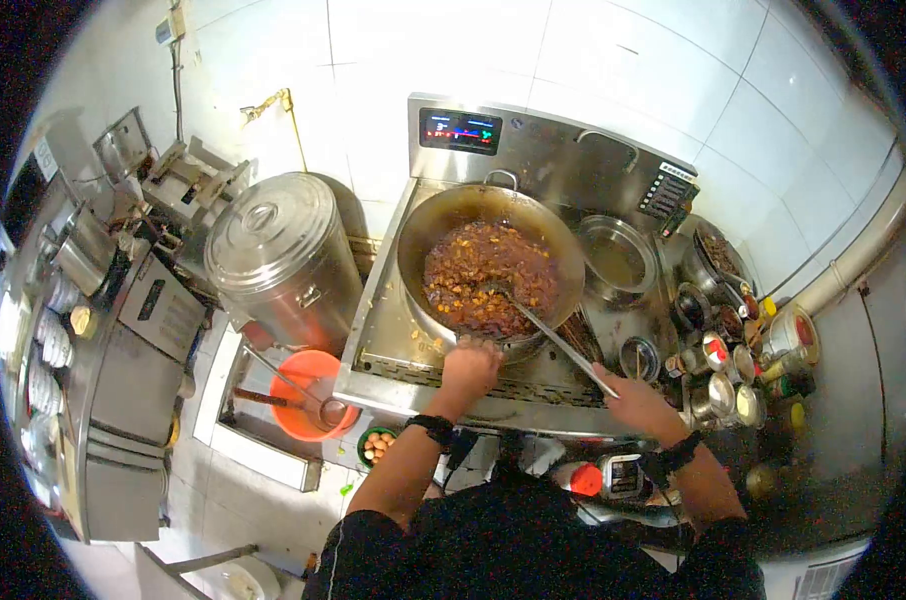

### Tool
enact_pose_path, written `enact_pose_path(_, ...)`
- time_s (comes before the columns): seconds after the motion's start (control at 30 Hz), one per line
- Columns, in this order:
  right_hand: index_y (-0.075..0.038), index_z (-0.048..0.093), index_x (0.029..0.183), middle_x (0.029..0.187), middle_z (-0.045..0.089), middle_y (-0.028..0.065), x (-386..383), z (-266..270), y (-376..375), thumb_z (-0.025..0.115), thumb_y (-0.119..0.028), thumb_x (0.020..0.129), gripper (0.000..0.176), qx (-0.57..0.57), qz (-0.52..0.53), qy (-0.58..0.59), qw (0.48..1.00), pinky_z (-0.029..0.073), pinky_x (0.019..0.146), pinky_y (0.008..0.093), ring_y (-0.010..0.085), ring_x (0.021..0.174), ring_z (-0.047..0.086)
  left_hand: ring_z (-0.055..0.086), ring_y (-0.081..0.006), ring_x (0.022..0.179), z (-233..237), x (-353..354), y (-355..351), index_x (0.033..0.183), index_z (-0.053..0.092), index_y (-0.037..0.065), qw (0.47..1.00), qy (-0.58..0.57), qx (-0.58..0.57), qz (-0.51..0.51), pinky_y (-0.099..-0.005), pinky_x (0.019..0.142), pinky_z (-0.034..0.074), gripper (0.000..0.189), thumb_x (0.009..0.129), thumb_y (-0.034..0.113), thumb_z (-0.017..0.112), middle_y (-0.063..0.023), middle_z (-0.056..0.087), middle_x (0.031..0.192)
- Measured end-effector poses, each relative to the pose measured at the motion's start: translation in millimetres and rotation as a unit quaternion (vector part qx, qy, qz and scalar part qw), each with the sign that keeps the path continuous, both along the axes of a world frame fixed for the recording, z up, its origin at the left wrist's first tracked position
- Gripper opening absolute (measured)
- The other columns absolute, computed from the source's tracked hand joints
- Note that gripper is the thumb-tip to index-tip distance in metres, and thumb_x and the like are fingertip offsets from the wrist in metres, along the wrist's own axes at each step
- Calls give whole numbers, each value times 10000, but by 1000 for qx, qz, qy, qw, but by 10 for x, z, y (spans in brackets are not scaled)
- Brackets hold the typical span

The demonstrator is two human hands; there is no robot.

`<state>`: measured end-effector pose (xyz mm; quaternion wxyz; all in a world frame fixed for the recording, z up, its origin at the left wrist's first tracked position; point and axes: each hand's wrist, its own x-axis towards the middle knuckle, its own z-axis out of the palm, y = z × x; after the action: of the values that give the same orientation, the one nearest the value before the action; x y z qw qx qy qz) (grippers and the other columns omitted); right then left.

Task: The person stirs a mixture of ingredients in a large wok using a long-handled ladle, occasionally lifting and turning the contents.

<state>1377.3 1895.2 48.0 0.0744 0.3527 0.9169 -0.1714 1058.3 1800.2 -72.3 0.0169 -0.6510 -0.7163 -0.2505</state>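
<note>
While the head view is looking down over the stove, the left hand is clenching its grip on the near rim of the wok, which is sitting in the well of the steel cooker. The right hand is grasping the far end of the long ladle, whose bowl is lying in the brown, chunky stew that is filling the wok's middle.

Loaded like this, the wok is probably handling heavy, hot and rigid, with a greasy edge, so the near rim is looking like the soundest hold. The ladle is looking light and stiff, and best held far back.

Beside the wok, a small steel pot is holding pale liquid. A lidded stockpot is hiding its contents, and an orange bucket is carrying a utensil. Open seasoning tins are crowding the right side.
</note>
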Motion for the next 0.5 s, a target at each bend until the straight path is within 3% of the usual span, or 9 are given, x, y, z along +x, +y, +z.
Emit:
enact_pose_path(0.13,-224,271,1537,722,659,194,-79,336,-54,496,-222,963,616,122,-20,-135,983,524,574,540,378,608,646,624,-341,841,-19,1,10,834,623,57,999,-34,24,12,-465,697,532,267,910,311,592,-134,648,823)
enact_pose_path(0.23,-226,239,1555,706,641,199,-158,159,1,528,-105,891,735,163,-24,-159,973,511,584,503,387,645,647,621,-332,847,-138,-32,51,817,633,64,998,-22,51,12,-454,673,539,263,891,317,621,-125,642,807)
enact_pose_path(0.33,-194,273,1536,734,658,216,-306,-200,136,430,-148,977,582,192,-17,-96,977,528,557,514,385,612,644,619,-315,854,77,-26,-6,826,655,86,999,-10,25,17,-437,666,545,250,868,333,650,-113,642,800)
enact_pose_path(0.43,-151,218,1558,801,663,238,-669,-447,202,529,-70,886,745,124,-67,-99,985,504,585,510,387,659,651,618,-303,858,242,-17,-28,848,675,111,1000,-12,3,24,-423,669,549,236,845,347,676,-106,645,803)
enact_pose_path(0.5,-155,200,1565,796,665,220,-842,-739,304,540,-64,894,757,48,-56,9,997,504,578,487,353,638,647,618,-297,854,201,-8,-12,855,684,126,1000,0,-1,27,-417,668,550,231,830,355,692,-102,645,802)
